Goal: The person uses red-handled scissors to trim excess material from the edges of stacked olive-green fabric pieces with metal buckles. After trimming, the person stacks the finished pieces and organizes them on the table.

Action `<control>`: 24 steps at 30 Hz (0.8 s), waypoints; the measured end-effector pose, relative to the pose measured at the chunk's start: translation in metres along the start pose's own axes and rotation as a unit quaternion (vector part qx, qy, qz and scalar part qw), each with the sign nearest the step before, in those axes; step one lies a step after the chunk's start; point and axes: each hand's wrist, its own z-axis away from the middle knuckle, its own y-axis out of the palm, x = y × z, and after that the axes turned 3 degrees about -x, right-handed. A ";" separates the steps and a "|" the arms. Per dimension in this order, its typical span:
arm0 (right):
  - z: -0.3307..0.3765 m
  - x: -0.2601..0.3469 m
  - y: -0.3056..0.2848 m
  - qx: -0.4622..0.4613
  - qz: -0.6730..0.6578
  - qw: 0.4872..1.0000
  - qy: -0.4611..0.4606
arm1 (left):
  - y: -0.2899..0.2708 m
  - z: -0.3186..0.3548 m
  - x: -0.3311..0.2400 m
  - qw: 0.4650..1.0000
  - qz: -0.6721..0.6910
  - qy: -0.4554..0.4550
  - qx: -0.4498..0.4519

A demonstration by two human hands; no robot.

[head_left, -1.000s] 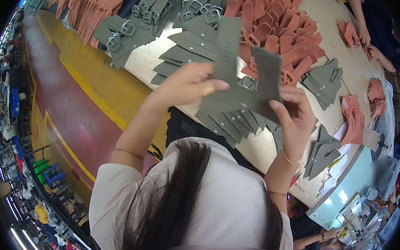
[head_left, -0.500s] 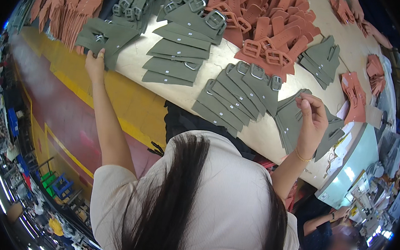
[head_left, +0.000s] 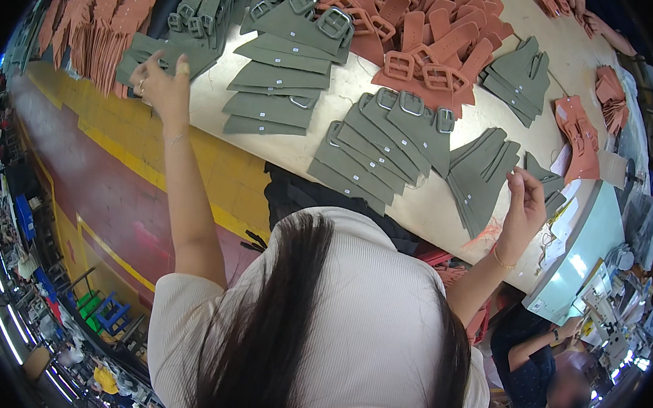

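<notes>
My left hand (head_left: 165, 90) is at the table's left edge, its thumb and fingers spread over a green fabric piece (head_left: 203, 60) with nothing visibly gripped. At the right, my right hand (head_left: 524, 208) is raised with thumb and fingertips pinched; a tiny pale speck shows there, too small to name. Next to it a fanned stack of green strap pieces (head_left: 478, 177) lies on the table, and a smaller green piece (head_left: 541, 179) sits behind the hand. Between my hands are two fanned rows of green pieces with metal buckles, the nearer row (head_left: 373, 150) and the farther row (head_left: 278, 85), each piece bearing a small white label.
Orange buckled straps (head_left: 439, 40) are heaped at the table's far middle, and orange pieces (head_left: 111, 18) stack at the far left. More green pieces (head_left: 519, 77) and orange pieces (head_left: 577, 139) lie right. A pale green panel (head_left: 576, 247) adjoins the table; another person (head_left: 533, 351) sits beyond.
My left hand has let go of the green piece's edge and lifted, fingers spreading. My right hand has moved slightly right and down, off the fanned green stack, which now shows more fully.
</notes>
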 end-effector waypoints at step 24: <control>0.026 -0.076 0.019 0.159 0.423 0.886 -0.104 | 0.043 0.018 -0.041 0.964 0.039 0.081 0.249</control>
